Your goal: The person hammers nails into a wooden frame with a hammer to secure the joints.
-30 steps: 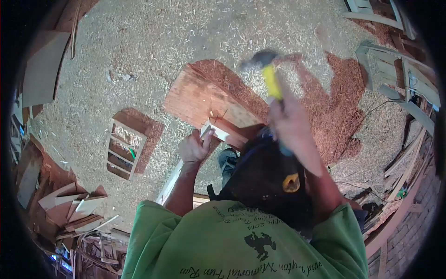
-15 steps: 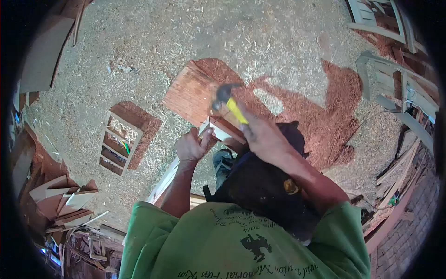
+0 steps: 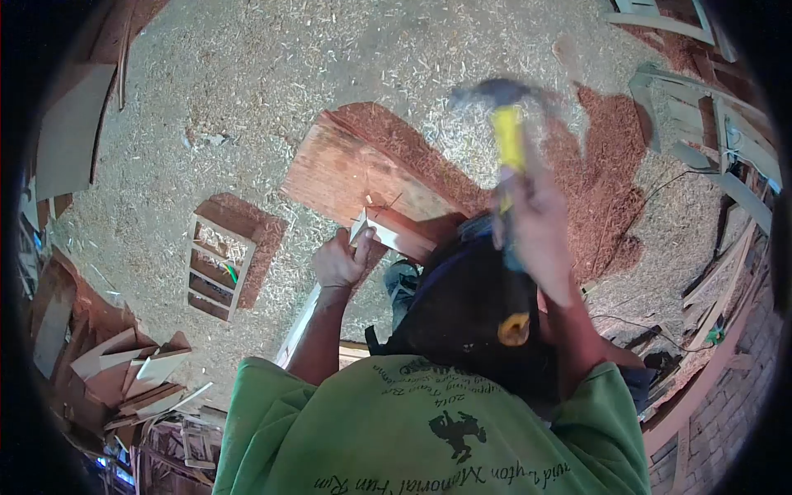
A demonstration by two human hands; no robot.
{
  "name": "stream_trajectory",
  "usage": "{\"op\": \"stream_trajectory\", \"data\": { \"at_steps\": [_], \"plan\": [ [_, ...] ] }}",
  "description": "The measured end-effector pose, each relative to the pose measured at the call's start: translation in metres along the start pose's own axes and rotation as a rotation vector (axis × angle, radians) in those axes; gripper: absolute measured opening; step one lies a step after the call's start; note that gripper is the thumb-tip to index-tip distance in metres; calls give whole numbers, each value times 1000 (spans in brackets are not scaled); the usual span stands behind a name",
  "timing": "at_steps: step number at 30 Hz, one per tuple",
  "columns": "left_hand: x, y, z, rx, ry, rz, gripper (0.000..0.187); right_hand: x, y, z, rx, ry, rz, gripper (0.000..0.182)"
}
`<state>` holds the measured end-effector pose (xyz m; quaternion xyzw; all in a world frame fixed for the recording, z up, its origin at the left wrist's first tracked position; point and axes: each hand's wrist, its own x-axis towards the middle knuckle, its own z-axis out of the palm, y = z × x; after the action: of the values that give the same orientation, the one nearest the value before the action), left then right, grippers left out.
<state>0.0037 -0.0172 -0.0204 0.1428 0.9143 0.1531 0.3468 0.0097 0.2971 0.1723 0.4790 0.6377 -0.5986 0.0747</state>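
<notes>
Wearer: a green printed T-shirt (image 3: 429,429) fills the bottom of the view, with a dark cap (image 3: 470,313) above it; both forearms reach away from the camera.
Left hand (image 3: 340,262): fingers curled around the near end of a pale wood strip (image 3: 388,233), thumb pressed on top, holding it down on the plank.
Right hand (image 3: 536,219): fist closed around the handle of a hammer (image 3: 505,124), raised above and to the right of the plank, blurred.
Hammer axis: the yellow handle runs near to far, almost straight up the view; the dark head sits at the far end, well clear of the wood. One hammer.
Wood strip: lies across the near corner of the plank, long axis slanting from near the left hand down to the right. One strip.
Nails: thin, dark and leaning, standing in the plank just beyond the strip (image 3: 388,200); they look like two, too small to be sure.
Plank (image 3: 346,173): one broad reddish board, long axis slanting from upper left to lower right, lying on the ground.
Ground (image 3: 272,74): bare workshop floor covered with pale wood shavings, with red sawdust (image 3: 602,173) to the right.
Small frame (image 3: 219,264): one slatted wooden frame lying flat, left of the plank.
Edges: stacked offcuts (image 3: 132,371) at lower left, grey-green framed pieces (image 3: 701,124) at upper right, a brick wall (image 3: 726,421) at lower right.
</notes>
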Motion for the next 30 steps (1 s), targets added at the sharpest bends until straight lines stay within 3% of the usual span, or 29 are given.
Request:
{"op": "stream_trajectory", "data": {
  "at_steps": [1, 4, 6, 8, 9, 12, 14, 17, 18, 21, 22, 23, 25, 28, 30],
  "plan": [
    [0, 1, -1, -4, 5, 4, 69, 5, -22, -2, 58, 148, -102, 58],
    [-4, -1, 3, -26, 24, -3, 71, 8, -8, 20, -5, 365, -279, 60],
    [-1, -5, 8, -4, 47, -15, 72, -7, 76, 26, -382, 92, -130, 62],
    [-10, -5, 4, -1, 22, -14, 71, -26, 101, 44, -445, -258, -56, 65],
    [-5, -6, 5, -11, 53, 5, 71, -22, 97, 41, -411, -301, -37, 67],
    [0, -4, 4, 9, 35, 6, 70, -10, 16, 18, -88, -136, 187, 59],
    [-3, -3, 4, 2, 49, 10, 70, 9, -13, 5, -98, 126, -93, 51],
    [-6, 0, 2, 8, 58, -12, 69, -8, 28, 38, 41, 255, -117, 56],
    [-3, 1, 2, 11, 60, -13, 69, -12, 97, 39, -256, 59, -56, 57],
    [-10, -3, -2, -41, 16, -3, 69, -41, 99, 61, -347, -230, -57, 62],
    [-5, -4, 2, -58, 53, 13, 69, -34, 71, 52, -107, -314, 198, 62],
    [-7, -4, 3, -41, 69, -6, 69, -29, 50, 42, -29, -245, 172, 61],
    [-5, -1, -1, -31, -5, -47, 70, -12, 15, 27, -23, 56, -83, 59],
    [-14, -3, 1, -40, 16, -60, 71, -13, 24, 42, -11, 334, -216, 64],
    [-1, 1, -3, -36, 71, -46, 72, -31, 86, 51, -313, 9, -110, 64]
  ]
}}
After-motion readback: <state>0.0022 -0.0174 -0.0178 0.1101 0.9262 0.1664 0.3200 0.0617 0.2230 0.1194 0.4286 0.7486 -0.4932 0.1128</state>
